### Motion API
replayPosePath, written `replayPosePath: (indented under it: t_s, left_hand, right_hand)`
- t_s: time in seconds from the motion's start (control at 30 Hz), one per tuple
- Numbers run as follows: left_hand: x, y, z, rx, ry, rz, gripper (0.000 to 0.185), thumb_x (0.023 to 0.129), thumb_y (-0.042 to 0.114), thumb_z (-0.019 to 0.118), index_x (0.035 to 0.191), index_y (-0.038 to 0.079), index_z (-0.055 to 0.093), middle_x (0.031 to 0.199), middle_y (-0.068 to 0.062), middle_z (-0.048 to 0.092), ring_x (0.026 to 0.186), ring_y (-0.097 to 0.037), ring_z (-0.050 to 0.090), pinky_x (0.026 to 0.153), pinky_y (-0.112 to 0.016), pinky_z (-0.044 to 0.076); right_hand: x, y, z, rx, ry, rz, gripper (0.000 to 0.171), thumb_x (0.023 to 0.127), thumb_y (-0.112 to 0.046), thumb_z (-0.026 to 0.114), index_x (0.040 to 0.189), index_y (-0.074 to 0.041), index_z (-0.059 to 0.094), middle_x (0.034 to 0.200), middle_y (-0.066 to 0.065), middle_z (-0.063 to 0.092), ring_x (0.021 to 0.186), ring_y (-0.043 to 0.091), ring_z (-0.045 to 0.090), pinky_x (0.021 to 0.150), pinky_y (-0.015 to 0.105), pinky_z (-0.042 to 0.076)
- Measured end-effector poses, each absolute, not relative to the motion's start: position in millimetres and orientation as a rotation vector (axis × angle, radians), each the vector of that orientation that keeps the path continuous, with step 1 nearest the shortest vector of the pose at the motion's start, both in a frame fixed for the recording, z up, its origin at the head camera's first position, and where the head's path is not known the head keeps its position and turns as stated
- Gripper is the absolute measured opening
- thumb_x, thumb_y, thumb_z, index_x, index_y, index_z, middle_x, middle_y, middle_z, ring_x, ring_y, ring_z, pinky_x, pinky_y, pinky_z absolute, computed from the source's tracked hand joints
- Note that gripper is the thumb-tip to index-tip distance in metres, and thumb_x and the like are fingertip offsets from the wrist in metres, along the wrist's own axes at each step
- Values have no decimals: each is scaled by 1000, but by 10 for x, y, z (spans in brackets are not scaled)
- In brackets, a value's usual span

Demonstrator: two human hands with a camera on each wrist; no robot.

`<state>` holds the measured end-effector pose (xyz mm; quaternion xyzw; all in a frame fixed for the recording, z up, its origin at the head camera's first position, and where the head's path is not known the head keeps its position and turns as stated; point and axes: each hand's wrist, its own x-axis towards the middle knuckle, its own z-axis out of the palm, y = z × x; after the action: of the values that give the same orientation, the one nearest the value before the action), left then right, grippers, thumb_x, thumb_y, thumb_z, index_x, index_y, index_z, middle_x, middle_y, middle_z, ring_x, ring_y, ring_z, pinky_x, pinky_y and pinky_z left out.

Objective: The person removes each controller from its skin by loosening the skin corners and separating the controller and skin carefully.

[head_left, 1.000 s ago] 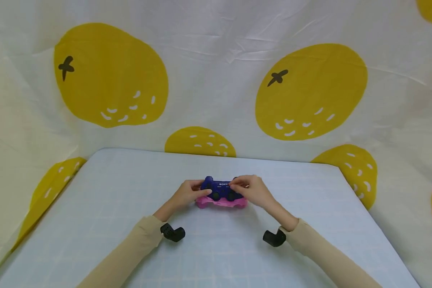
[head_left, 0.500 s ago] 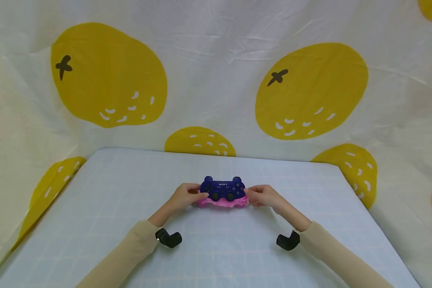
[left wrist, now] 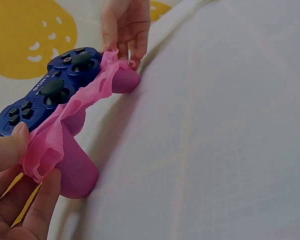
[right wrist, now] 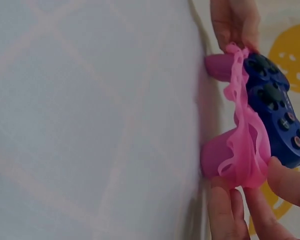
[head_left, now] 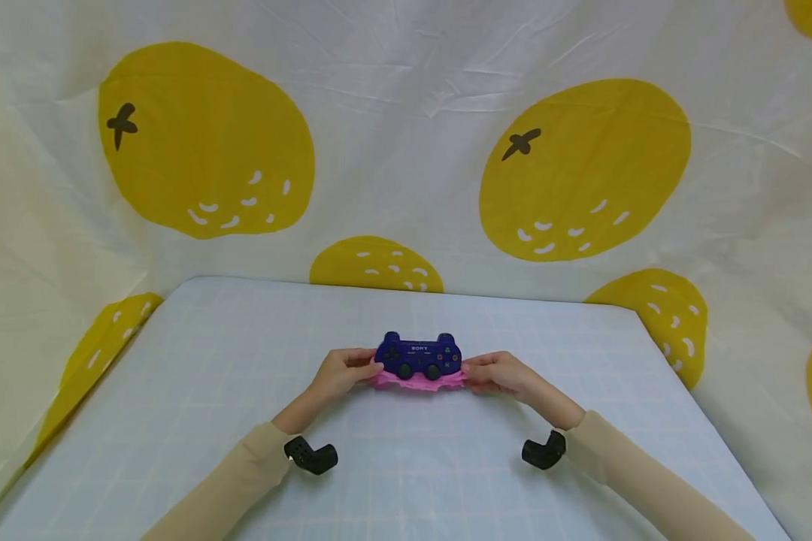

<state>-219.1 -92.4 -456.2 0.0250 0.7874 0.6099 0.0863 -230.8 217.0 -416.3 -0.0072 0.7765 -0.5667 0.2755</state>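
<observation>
So there's a dark blue game controller (head_left: 418, 356) sitting at the middle of a pale blue gridded table (head_left: 176, 391), and it's half in a pink silicone cover (head_left: 416, 381) that's bunching up in ruffles around its lower edge. The person is working both ends at once: the left hand (head_left: 338, 373) is pinching the left end of the cover, thumb on top and fingers curled under it, and in the left wrist view you can see the thin pink rim (left wrist: 45, 145) getting stretched out between thumb and fingers. The right hand (head_left: 497, 373) is doing the same thing on the right end, fingers curled and clamped on the pink edge, with the right wrist view showing the skin (right wrist: 242, 150) pulling away from the controller body (right wrist: 275, 107). The two pink grip pockets are resting on the table while the controller's face with the sticks and buttons is facing up toward the person. Both arms are in beige sleeves (head_left: 237, 481), and each wrist is wearing a small black camera mount (head_left: 310, 455). Behind the table a cream cloth with big yellow fruit prints (head_left: 203, 143) is hanging as a backdrop.
</observation>
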Motion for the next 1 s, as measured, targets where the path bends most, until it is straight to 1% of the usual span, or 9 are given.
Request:
replayPosePath:
  t_s: [0.13,0.27,0.4,0.5,0.6,0.67,0.77,0.9,1.0]
  left_hand:
    - [-2174,-936,-4564,53,2228,1878,38,89,12,67,125,-2,61,120,-20,65,83,-6,65,77,-25,56]
    - [-2137,-905,-4542,-10,2147,1956,38,88,7,65,123,-5,61,121,-22,65,79,-6,66,78,-26,57]
    - [-2085,-835,-4510,-108,2217,1979,32,84,7,65,114,-3,68,110,-19,70,73,-8,65,72,-27,57]
    - [-2068,-780,-4490,-202,2325,1938,28,82,11,65,107,1,72,100,-14,73,69,-10,62,66,-24,56]
    - [-2088,-746,-4479,-281,2379,1894,27,80,13,65,105,3,72,91,-11,72,65,-10,60,62,-23,54]
    - [-2106,-737,-4475,-320,2360,1894,28,79,13,66,105,2,71,89,-10,71,64,-10,60,62,-24,55]
    - [-2134,-739,-4475,-352,2329,1898,28,79,14,67,104,2,71,90,-11,72,66,-10,62,63,-25,56]
    - [-2156,-760,-4458,-348,2340,1861,27,80,16,68,103,2,71,94,-11,72,68,-10,62,65,-26,57]
    - [-2170,-785,-4439,-335,2324,1835,27,81,14,68,105,1,70,95,-12,71,67,-11,62,65,-27,57]
  right_hand:
    - [-2321,2154,-4157,38,2065,-1545,45,91,-12,61,128,13,52,101,8,72,87,12,69,81,30,57]
    - [-2326,2139,-4141,116,2047,-1564,41,87,-10,62,122,12,57,95,5,72,83,13,69,77,27,57]
    - [-2326,2108,-4130,152,2088,-1554,37,84,-8,63,116,12,61,90,4,70,78,12,68,73,26,58]
    - [-2340,2079,-4138,161,2137,-1534,35,83,-8,64,112,11,63,86,4,70,74,11,67,70,26,58]
    - [-2366,2063,-4150,164,2168,-1515,34,81,-9,65,108,11,65,82,4,71,70,11,68,69,27,58]
    - [-2382,2062,-4160,171,2185,-1508,32,79,-7,65,106,11,66,80,4,71,68,11,67,68,27,58]
    - [-2393,2065,-4158,144,2228,-1478,32,78,-5,65,105,12,67,79,4,71,66,10,66,69,28,58]
    - [-2406,2053,-4155,119,2290,-1436,30,74,-4,66,101,11,69,80,5,72,65,9,64,69,27,58]
    - [-2420,2039,-4171,123,2331,-1400,29,73,-4,67,99,9,71,81,6,73,64,9,64,68,27,57]
